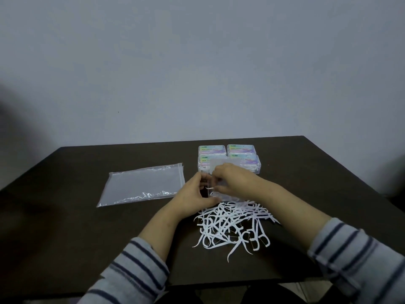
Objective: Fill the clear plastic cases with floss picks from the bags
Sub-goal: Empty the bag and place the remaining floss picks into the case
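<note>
A loose heap of white floss picks (232,224) lies on the dark table in front of me. Just beyond the heap stands an open clear plastic case (215,195) with its lid raised. My left hand (192,197) grips the case's left side. My right hand (230,179) reaches over the case, fingers curled and pinching a floss pick (209,188) at its opening. Several closed clear cases (243,159) with colourful labels stand stacked in two columns behind the open one.
An empty flat clear plastic bag (142,185) lies to the left of the hands. The dark table (65,227) ends at a front edge near my sleeves, and a plain wall rises behind it.
</note>
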